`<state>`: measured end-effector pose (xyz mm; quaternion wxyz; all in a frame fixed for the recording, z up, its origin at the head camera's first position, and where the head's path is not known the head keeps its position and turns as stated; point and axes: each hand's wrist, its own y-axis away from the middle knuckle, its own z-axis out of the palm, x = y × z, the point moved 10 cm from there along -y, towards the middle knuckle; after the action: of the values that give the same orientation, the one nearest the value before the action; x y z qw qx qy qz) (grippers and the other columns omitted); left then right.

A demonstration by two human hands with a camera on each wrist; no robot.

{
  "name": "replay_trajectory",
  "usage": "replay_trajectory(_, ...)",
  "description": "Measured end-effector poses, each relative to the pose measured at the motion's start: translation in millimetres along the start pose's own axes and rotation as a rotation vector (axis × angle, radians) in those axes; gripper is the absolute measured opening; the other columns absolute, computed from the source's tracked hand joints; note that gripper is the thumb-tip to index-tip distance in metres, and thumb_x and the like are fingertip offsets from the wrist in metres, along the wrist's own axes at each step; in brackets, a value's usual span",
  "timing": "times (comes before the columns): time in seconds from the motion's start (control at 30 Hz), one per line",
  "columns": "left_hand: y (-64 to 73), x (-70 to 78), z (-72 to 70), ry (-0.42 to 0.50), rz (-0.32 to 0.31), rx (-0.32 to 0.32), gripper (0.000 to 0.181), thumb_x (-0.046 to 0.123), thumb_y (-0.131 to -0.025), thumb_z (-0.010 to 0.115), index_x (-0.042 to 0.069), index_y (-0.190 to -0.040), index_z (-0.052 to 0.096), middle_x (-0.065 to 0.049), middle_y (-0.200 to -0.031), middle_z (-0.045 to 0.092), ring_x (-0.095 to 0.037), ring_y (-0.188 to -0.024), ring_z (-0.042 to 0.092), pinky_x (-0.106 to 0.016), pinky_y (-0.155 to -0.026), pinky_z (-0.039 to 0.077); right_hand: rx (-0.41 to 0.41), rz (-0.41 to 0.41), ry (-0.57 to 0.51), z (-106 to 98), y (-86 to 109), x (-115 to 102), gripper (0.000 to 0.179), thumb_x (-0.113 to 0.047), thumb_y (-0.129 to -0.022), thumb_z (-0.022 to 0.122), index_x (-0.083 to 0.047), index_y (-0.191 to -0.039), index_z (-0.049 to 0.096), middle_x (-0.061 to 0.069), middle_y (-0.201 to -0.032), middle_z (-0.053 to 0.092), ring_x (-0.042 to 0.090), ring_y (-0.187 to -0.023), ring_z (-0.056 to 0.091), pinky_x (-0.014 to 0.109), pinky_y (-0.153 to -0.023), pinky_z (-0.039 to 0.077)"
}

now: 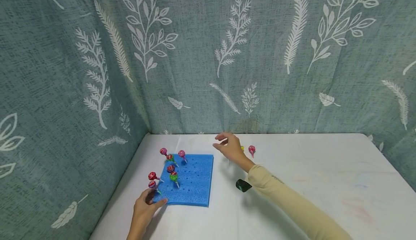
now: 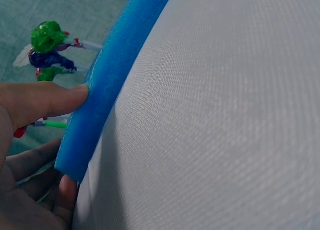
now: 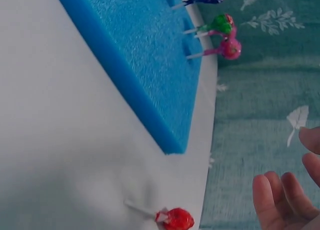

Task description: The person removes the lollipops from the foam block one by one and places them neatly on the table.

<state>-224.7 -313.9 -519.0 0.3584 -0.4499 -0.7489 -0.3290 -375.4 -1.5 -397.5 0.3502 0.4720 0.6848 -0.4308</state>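
Note:
A blue foam board point(image 1: 198, 178) with rows of small holes lies on the table. Several wrapped lollipops stand in it by their sticks, among them a green one point(image 1: 173, 178), a pink one point(image 1: 181, 153) and a red one point(image 1: 152, 175). My left hand point(image 1: 143, 205) holds the board's near left corner, thumb on the front edge and fingers at the left side. Above the table, right of the board, my right hand point(image 1: 230, 147) hangs with loosely bent fingers and nothing in them. Below it lies a red lollipop point(image 3: 177, 219), mostly hidden in the head view.
Behind the right hand are a pink-red lollipop point(image 1: 251, 149) and a partly hidden yellow one point(image 1: 242, 148). A small black object point(image 1: 243, 185) shows beside the right sleeve. A patterned green curtain point(image 1: 195, 70) closes off the white table point(image 1: 308, 182) at the back and left.

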Motion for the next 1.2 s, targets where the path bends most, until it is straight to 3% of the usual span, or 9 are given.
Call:
replay_trajectory(0.27,-2.2,1.2,2.5,-0.013,0.009,-0.006,0.082,0.037,-0.064,0.076,0.003,-0.128,0.038,-0.022,-0.125,0.043,-0.034,-0.113,0.039,-0.048,-0.093,0.034,-0.038,-0.019,-0.014,16,-2.3,-5,0.022,-0.017,-0.076,0.068,-0.008,-0.096,0.061,0.010,-0.096,0.059,0.020,-0.079,0.058,0.027,-0.063,0.049)
replay_trajectory(0.53,-0.9,0.1,-2.5,-0.011,-0.020,-0.004,0.083,0.037,-0.063,0.076,0.003,-0.128,0.036,-0.022,-0.126,0.042,-0.035,-0.113,0.038,-0.048,-0.093,0.034,-0.077,-0.050,-0.022,41,-4.2,-11,0.021,-0.016,-0.076,0.068,-0.011,-0.094,0.060,0.003,-0.094,0.058,0.018,-0.078,0.058,0.025,-0.062,0.049)
replay_trajectory(0.8,-0.7,-4.3,-3.5,-0.014,-0.036,0.013,0.083,0.035,-0.063,0.076,0.003,-0.128,0.036,-0.021,-0.125,0.042,-0.034,-0.113,0.038,-0.048,-0.095,0.033,-0.128,-0.014,0.013,66,-4.7,-9,0.024,-0.020,-0.076,0.068,-0.012,-0.097,0.059,0.001,-0.099,0.057,0.017,-0.082,0.056,0.023,-0.067,0.048)
replay_trajectory(1.2,0.5,0.6,-1.4,-0.031,-0.006,0.003,0.083,0.037,-0.064,0.075,0.002,-0.128,0.037,-0.023,-0.124,0.043,-0.035,-0.111,0.040,-0.049,-0.092,0.035,-0.142,-0.082,0.012,87,-7.0,-19,0.024,-0.019,-0.076,0.068,-0.012,-0.098,0.059,0.003,-0.095,0.056,0.015,-0.078,0.057,0.022,-0.067,0.048)
